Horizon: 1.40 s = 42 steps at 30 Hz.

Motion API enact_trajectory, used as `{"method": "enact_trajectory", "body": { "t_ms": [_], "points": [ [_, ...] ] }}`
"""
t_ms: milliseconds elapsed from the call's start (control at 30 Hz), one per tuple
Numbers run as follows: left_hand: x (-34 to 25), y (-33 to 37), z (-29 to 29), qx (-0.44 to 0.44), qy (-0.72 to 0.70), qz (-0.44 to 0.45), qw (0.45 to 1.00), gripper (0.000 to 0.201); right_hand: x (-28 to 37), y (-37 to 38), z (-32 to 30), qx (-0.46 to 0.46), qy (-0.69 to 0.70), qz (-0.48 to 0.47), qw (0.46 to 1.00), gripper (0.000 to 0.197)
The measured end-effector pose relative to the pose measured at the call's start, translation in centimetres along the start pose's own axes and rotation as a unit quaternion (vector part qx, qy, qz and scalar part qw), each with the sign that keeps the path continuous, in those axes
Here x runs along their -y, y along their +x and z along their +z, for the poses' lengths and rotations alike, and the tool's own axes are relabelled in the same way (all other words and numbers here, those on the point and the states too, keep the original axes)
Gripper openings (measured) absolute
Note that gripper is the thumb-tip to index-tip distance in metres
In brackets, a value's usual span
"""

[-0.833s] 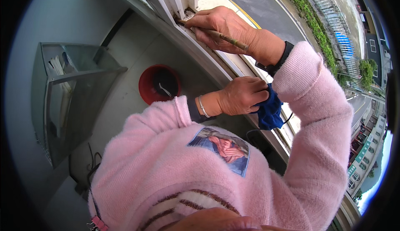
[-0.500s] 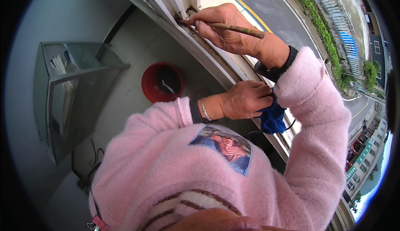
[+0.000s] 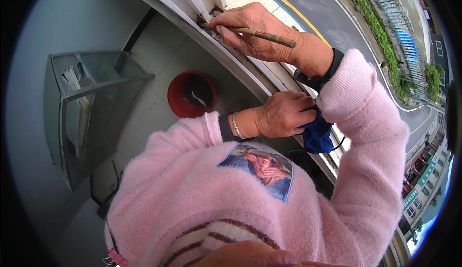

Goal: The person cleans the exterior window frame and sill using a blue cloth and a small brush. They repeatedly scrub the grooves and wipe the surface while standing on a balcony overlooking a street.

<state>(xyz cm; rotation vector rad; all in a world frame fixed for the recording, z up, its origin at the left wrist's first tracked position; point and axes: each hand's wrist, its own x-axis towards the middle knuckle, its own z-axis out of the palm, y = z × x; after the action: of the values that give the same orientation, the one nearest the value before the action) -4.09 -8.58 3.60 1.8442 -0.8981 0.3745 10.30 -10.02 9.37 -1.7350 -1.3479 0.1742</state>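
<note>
My right hand [image 3: 264, 33] pinches a thin, worn wooden stick [image 3: 272, 37] between thumb and fingers. Its far tip reaches into the corner of a white window track [image 3: 246, 60], where dark dirt and pale crumbs lie; what that end looks like is hidden by the corner. Lower down, beside the same frame, my left hand [image 3: 285, 114] is closed around a bunched dark blue cloth [image 3: 318, 134]. Part of the cloth rests over the sill, close to my right sleeve. A black band circles my right wrist, and a silver bangle circles my left.
A red bucket [image 3: 176, 96] with a white-handled item inside stands on the grey floor at left. Farther left is a glass-sided cabinet [image 3: 77, 94] holding papers. Outside the window at right lie a road [image 3: 327, 14], greenery and buildings. A dark cord hangs near the cloth.
The stick has shifted slightly left with my right hand, its tip still in the track corner. My left hand keeps its grip on the cloth. The view has turned slightly.
</note>
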Motion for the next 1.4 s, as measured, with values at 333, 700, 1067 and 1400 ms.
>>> {"method": "enact_trajectory", "body": {
  "t_ms": [333, 700, 1067, 1400],
  "points": [
    [0.0, -0.3, 0.1, 0.0, 0.009, -0.001, 1.0, 0.039, 1.4, -0.2, 0.7, 0.044, -0.109, -0.02, 0.993, 0.011],
    [-0.2, -0.2, 0.2, -0.039, -0.002, 0.003, 0.999, 0.037, 1.3, -0.4, 0.4, 0.07, -0.116, -0.026, 0.99, 0.013],
    [0.0, -0.4, 0.4, -0.026, 0.001, -0.003, 1.0, 0.039, 2.7, -0.6, -1.0, 0.099, -0.005, 0.142, 0.985, 0.024],
    [0.2, -0.6, 0.7, -0.013, 0.0, -0.006, 1.0, 0.04, 0.7, -0.2, -1.3, 0.121, -0.16, 0.068, 0.977, 0.013]
  ]
}}
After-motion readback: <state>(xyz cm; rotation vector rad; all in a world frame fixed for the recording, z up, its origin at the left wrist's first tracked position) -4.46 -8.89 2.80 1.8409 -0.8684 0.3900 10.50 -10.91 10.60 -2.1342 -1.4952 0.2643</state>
